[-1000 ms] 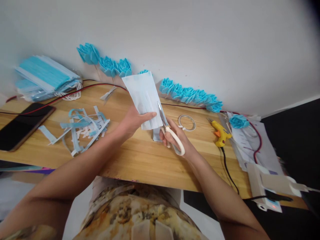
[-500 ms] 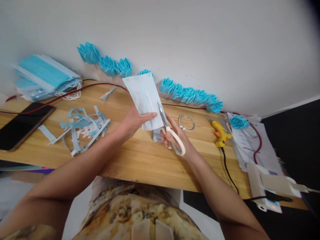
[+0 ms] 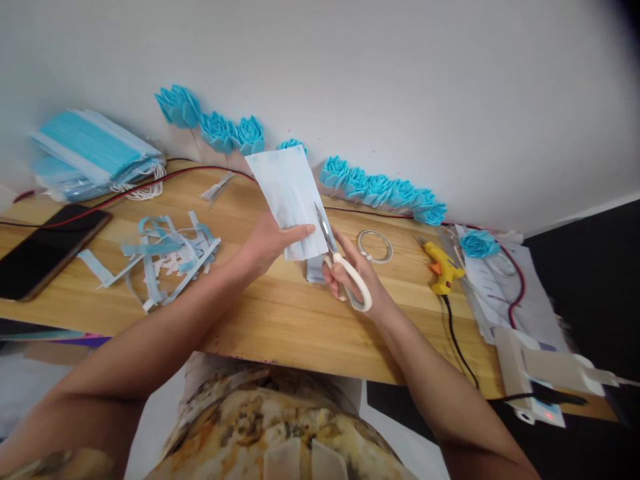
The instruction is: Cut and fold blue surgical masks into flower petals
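My left hand (image 3: 267,243) pinches the lower edge of a pale white-blue mask sheet (image 3: 287,190), holding it upright above the wooden table (image 3: 280,320). Long cuts run up the sheet from its bottom edge. My right hand (image 3: 357,273) grips white-handled scissors (image 3: 343,267), their blades closed against the sheet's right edge, pointing up. Both hands hover over the table's middle.
A pile of cut blue strips (image 3: 160,257) lies left of my hands. Further left are a black phone (image 3: 45,250) and a stack of blue masks (image 3: 90,153). Blue fabric flowers (image 3: 380,190) line the wall. A tape roll (image 3: 375,245), yellow glue gun (image 3: 443,267) and power strip (image 3: 535,377) sit right.
The scissors have shifted very slightly along the sheet's right edge. The left hand and the sheet have stayed nearly still.
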`<action>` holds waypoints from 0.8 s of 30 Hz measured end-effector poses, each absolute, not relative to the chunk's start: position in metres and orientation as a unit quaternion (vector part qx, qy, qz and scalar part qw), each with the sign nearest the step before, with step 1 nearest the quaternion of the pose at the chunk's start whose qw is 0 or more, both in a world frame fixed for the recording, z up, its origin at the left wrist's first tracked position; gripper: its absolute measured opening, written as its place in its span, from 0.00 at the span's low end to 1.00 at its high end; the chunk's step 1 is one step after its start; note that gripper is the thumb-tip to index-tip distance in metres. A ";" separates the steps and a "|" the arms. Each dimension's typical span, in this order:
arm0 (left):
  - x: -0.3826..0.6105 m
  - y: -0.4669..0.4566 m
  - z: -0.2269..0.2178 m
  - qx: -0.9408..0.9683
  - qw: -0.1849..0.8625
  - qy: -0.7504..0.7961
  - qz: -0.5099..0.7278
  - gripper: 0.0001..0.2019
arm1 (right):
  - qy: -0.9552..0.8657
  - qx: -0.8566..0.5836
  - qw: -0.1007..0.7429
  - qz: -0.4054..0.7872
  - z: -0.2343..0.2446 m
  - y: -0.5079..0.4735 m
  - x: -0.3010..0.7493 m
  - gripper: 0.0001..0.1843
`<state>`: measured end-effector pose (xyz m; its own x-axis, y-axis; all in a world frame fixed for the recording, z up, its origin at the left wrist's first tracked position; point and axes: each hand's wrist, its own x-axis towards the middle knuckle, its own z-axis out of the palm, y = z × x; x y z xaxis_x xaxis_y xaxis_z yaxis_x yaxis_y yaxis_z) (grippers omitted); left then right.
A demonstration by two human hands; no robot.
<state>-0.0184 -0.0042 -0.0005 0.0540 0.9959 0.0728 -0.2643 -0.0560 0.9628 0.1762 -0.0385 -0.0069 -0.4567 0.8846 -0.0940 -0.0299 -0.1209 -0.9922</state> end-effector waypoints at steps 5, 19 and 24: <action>-0.019 -0.004 0.000 0.470 0.553 0.401 0.559 0.27 | -0.556 -0.376 0.359 0.649 -0.007 -0.039 0.176 0.60; -0.019 -0.003 -0.001 0.468 0.558 0.392 0.562 0.26 | -0.544 -0.384 0.368 0.649 -0.005 -0.040 0.173 0.60; -0.019 -0.003 0.000 0.465 0.559 0.388 0.566 0.26 | -0.540 -0.384 0.368 0.653 -0.007 -0.039 0.173 0.60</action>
